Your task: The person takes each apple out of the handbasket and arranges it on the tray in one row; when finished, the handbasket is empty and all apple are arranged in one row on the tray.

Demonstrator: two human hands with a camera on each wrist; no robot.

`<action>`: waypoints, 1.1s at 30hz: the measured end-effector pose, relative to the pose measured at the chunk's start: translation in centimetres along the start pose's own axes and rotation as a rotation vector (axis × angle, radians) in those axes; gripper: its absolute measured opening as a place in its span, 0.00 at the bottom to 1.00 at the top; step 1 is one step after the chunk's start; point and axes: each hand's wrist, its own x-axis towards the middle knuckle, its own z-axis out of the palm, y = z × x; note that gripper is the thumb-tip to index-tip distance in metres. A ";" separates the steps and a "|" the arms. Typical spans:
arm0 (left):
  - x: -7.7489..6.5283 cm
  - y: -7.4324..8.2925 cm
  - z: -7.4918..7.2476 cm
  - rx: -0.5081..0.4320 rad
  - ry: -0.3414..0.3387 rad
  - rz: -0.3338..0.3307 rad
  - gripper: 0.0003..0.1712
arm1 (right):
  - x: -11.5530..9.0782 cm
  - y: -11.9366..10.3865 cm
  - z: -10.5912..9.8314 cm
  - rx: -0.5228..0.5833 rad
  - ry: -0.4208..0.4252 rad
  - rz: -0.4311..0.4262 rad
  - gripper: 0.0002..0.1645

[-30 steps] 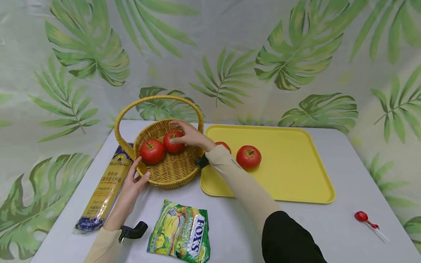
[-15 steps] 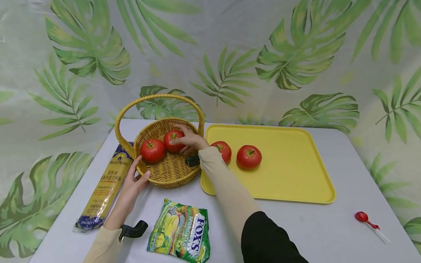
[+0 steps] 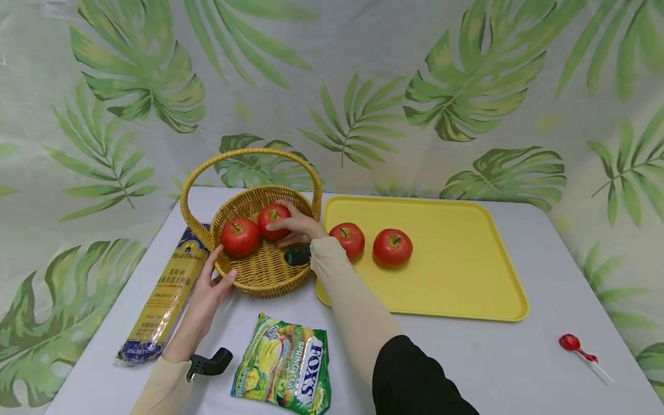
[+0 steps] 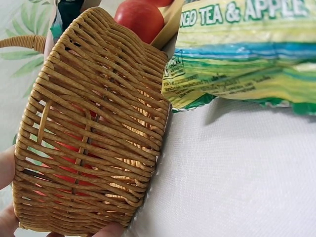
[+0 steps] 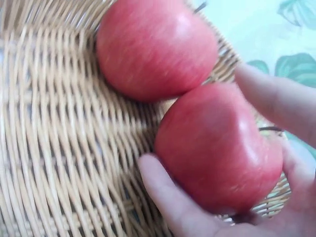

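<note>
Inside the round wicker basket (image 3: 264, 271), two red apples lie side by side. My right hand (image 3: 301, 225) reaches in over the rim and has its thumb and fingers around the right-hand apple (image 5: 222, 148). The other apple (image 3: 241, 237) touches it in the right wrist view. My left hand (image 3: 210, 294) holds the basket's near left rim, with fingertips showing along the woven side (image 4: 94, 128) in the left wrist view. Most of that hand is outside its own wrist view.
A yellow tray (image 3: 451, 265) right of the basket bears two more apples (image 3: 392, 248). A spaghetti packet (image 3: 163, 294) lies along the left, a green candy bag (image 3: 285, 366) in front, a red lollipop (image 3: 570, 342) far right. The tall basket handle (image 3: 251, 153) arches above.
My right wrist and forearm have swung left and lower over the basket, uncovering more of the left apple on the tray. The basket, its apples and my left hand stay about the same.
</note>
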 end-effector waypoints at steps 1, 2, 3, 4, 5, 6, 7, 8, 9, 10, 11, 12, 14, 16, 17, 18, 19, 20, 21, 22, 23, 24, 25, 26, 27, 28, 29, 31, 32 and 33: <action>0.0 0.0 0.0 0.000 0.000 -0.001 0.40 | 0.1 0.0 0.0 0.023 0.008 -0.003 0.48; 0.1 0.0 0.0 0.000 0.000 -0.002 0.40 | 0.2 0.1 -0.1 0.040 0.022 -0.008 0.48; 0.1 -0.1 0.0 -0.001 0.000 -0.003 0.41 | 0.2 0.1 -0.1 0.061 0.031 -0.012 0.47; 0.1 -0.1 0.0 -0.002 0.000 -0.002 0.41 | 0.2 0.1 -0.1 0.078 0.042 -0.015 0.47; 0.1 -0.1 0.0 -0.001 -0.001 -0.002 0.41 | 0.2 0.1 -0.1 0.091 0.053 -0.018 0.46; 0.1 -0.1 0.0 -0.004 -0.002 -0.001 0.41 | 0.2 0.0 -0.2 0.097 0.063 -0.022 0.46; 0.1 -0.1 0.0 -0.002 -0.002 -0.001 0.41 | 0.2 -0.1 -0.2 0.098 0.068 -0.029 0.45; 0.1 -0.1 0.1 0.000 -0.001 -0.001 0.41 | 0.1 -0.3 -0.2 0.094 0.069 -0.037 0.45; 0.1 -0.1 0.1 0.001 -0.001 -0.002 0.41 | -0.1 -0.5 -0.3 0.088 0.064 -0.045 0.45; 0.1 -0.1 0.1 0.001 -0.001 -0.002 0.41 | -0.2 -0.7 -0.3 0.073 0.061 -0.052 0.44; 0.1 -0.1 0.1 0.002 0.000 -0.002 0.41 | -0.4 -0.9 -0.4 0.055 0.051 -0.061 0.44; 0.0 -0.1 0.1 0.002 0.001 -0.002 0.41 | -0.6 -1.1 -0.4 0.037 0.038 -0.070 0.44; 0.0 -0.1 0.1 0.001 -0.002 0.001 0.41 | -1.1 -1.5 -0.5 -0.007 0.008 -0.088 0.43; 0.0 -0.1 0.0 0.001 -0.005 0.003 0.41 | -1.5 -1.7 -0.6 -0.041 -0.027 -0.106 0.41; 0.0 -0.1 0.0 0.002 -0.006 0.003 0.41 | -1.7 -1.8 -0.7 -0.057 -0.046 -0.115 0.41; 0.0 -0.1 0.0 0.002 -0.007 0.002 0.41 | -1.9 -1.8 -0.8 -0.072 -0.063 -0.123 0.40; -0.1 -0.1 0.0 0.002 -0.008 0.001 0.41 | -2.0 -1.9 -0.9 -0.089 -0.082 -0.133 0.40; -0.1 -0.1 0.0 0.003 -0.008 -0.002 0.41 | -2.2 -1.9 -1.0 -0.104 -0.100 -0.143 0.39; -0.1 -0.1 0.0 0.005 -0.008 -0.004 0.41 | -2.3 -1.9 -1.1 -0.115 -0.118 -0.152 0.39; -0.1 -0.1 0.0 0.002 -0.009 -0.005 0.41 | -2.5 -1.9 -1.2 -0.130 -0.134 -0.161 0.39; -0.1 -0.1 0.0 0.000 -0.009 -0.006 0.41 | -2.7 -1.9 -1.3 -0.145 -0.149 -0.169 0.39; 0.0 -0.1 0.0 -0.002 -0.009 -0.005 0.41 | -2.9 -2.0 -1.3 -0.164 -0.162 -0.177 0.38; 0.0 -0.1 0.0 -0.003 -0.009 -0.005 0.41 | -3.1 -2.0 -1.4 -0.180 -0.175 -0.186 0.38; 0.0 -0.1 0.0 -0.003 -0.009 -0.005 0.41 | -3.3 -2.0 -1.5 -0.194 -0.187 -0.193 0.38; 0.0 -0.1 0.0 -0.004 -0.010 -0.004 0.41 | -3.6 -2.1 -1.5 -0.209 -0.197 -0.201 0.38; 0.0 -0.1 0.0 -0.004 -0.010 -0.004 0.41 | -3.8 -2.1 -1.6 -0.225 -0.206 -0.211 0.38; 0.0 -0.1 0.0 -0.004 -0.010 -0.004 0.41 | -4.1 -2.2 -1.7 -0.237 -0.214 -0.218 0.38; 0.0 -0.1 0.0 -0.003 -0.009 -0.002 0.41 | -4.6 -2.3 -2.0 -0.264 -0.228 -0.230 0.38; 0.0 -0.1 0.0 -0.003 -0.008 -0.003 0.41 | -5.0 -2.4 -2.1 -0.278 -0.232 -0.230 0.38; 0.0 -0.1 0.0 -0.002 -0.008 -0.002 0.41 | -5.3 -2.5 -2.3 -0.291 -0.235 -0.230 0.38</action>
